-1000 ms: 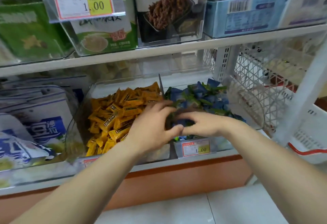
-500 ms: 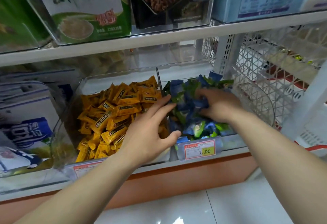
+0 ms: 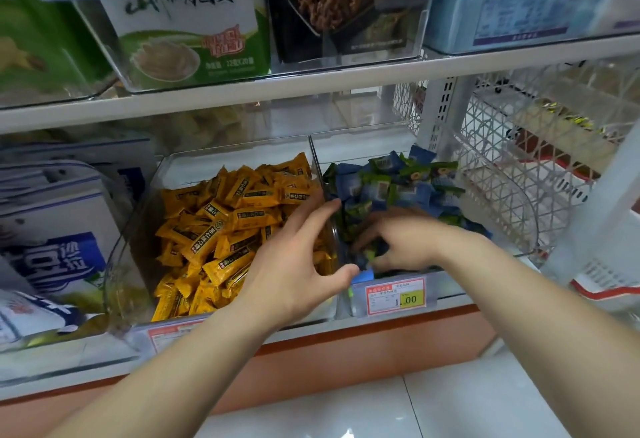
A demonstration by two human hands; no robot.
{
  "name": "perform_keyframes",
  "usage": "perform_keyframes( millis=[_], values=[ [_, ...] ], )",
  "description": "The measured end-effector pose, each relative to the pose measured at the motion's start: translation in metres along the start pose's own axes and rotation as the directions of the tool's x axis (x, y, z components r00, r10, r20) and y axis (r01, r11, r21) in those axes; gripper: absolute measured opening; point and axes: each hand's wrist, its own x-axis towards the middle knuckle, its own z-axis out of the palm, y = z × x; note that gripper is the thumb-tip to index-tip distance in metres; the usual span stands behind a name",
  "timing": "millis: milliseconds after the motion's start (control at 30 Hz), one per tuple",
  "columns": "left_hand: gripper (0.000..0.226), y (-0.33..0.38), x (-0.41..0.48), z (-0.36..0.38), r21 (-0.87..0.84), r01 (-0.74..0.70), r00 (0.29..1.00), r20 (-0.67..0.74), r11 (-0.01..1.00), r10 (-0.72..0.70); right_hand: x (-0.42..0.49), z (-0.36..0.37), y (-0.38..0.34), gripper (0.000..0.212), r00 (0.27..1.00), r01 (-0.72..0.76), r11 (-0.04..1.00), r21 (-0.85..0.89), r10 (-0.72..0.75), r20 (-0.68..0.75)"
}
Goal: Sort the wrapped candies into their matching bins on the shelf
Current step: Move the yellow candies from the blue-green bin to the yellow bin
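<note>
Two clear bins sit side by side on the lower shelf [image 3: 311, 328]. The left bin [image 3: 133, 226] holds yellow candies [image 3: 221, 229], approx. half full and heaped toward the near side. The right bin [image 3: 363, 139] holds blue and green candies [image 3: 388, 184] mixed, piled high at the far end, w/ a price tag [image 3: 395, 296] on its near face. Blue-and-white bags [image 3: 52, 229] stand to the left and a white wire basket [image 3: 502, 174] to the right. On the shelf above are boxes in clear bins, incl. a green box [image 3: 187, 35].

The yellow candies are oblong packets lying flat-ish. Many have their long axis running near-left to far-right, and the far ones lie more left-right. The blue and green ones point every way.

The left hand [image 3: 294, 264] is released, fingers straight and spread over the near right corner of the left bin, w/ fingertips at the wall between the bins. The right hand [image 3: 401, 240] is down in the right bin's near end, fingers curled into the pile. It seems to be grasping a few blue and green candies, but it's blurred.

Vs. 0.5 s ago, the right hand has come from the far top of the pile to the near front. The left hand has barely moved.
</note>
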Motion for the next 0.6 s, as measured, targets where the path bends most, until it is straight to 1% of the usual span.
perform_keyframes(
  millis=[67,167,233,267,300,333,367,400,433,467,500,533,567,600],
  values=[
    [0.088,0.0,-0.001,0.0,0.0,0.006,1.0,0.008,1.0,-0.006,0.0,0.0,0.007,0.025,0.989,-0.053,0.998,-0.038,0.047,-0.139],
    [0.088,-0.001,0.0,-0.001,0.0,0.008,1.0,0.019,1.0,-0.008,-0.003,-0.005,0.022,0.021,0.937,-0.177,0.984,-0.026,0.161,-0.311],
    [0.088,-0.001,-0.001,-0.002,0.001,0.014,1.0,0.025,1.0,-0.014,-0.008,-0.01,0.035,0.019,0.903,-0.248,0.969,-0.015,0.226,-0.366],
    [0.088,-0.002,-0.001,-0.001,0.002,0.015,1.0,0.027,1.0,-0.015,-0.012,-0.012,0.038,0.019,0.895,-0.282,0.959,-0.013,0.258,-0.364],
    [0.088,-0.002,-0.001,-0.001,0.003,0.014,1.0,0.027,1.0,-0.014,-0.015,-0.013,0.039,0.021,0.896,-0.31,0.949,-0.053,0.273,-0.35],
    [0.088,-0.002,-0.001,-0.001,0.002,0.013,1.0,0.026,1.0,-0.013,-0.017,-0.014,0.039,0.023,0.898,-0.319,0.941,-0.117,0.26,-0.355],
    [0.088,-0.002,0.0,-0.001,-0.003,0.012,1.0,0.024,1.0,-0.012,-0.017,-0.016,0.035,0.024,0.893,-0.302,0.939,-0.162,0.219,-0.393],
    [0.089,-0.002,0.001,-0.001,-0.007,0.012,1.0,0.022,1.0,-0.012,-0.015,-0.017,0.03,0.021,0.879,-0.242,0.959,-0.146,0.153,-0.452],
    [0.089,-0.002,0.001,0.0,-0.008,0.013,1.0,0.02,1.0,-0.013,-0.013,-0.019,0.022,0.017,0.87,-0.13,0.99,-0.051,0.09,-0.485],
    [0.089,-0.002,0.001,-0.001,-0.007,0.014,1.0,0.019,1.0,-0.014,-0.01,-0.022,0.013,0.014,0.89,0.005,0.994,0.107,0.045,-0.453],
    [0.09,-0.001,0.001,-0.001,-0.009,0.018,1.0,0.02,1.0,-0.017,-0.007,-0.023,0.005,0.017,0.941,0.083,0.963,0.255,0.009,-0.339],
    [0.09,-0.001,0.001,-0.001,-0.015,0.02,1.0,0.022,1.0,-0.02,-0.002,-0.022,-0.001,0.02,0.983,0.094,0.939,0.332,-0.034,-0.181],
    [0.09,-0.001,0.001,-0.002,-0.021,0.022,1.0,0.022,1.0,-0.021,0.002,-0.02,-0.003,0.021,0.998,0.062,0.947,0.315,-0.057,-0.026],
    [0.09,-0.001,0.001,-0.002,-0.024,0.023,1.0,0.022,0.999,-0.022,0.005,-0.018,-0.002,0.025,0.994,0.02,0.966,0.257,-0.046,0.095]
  ],
)
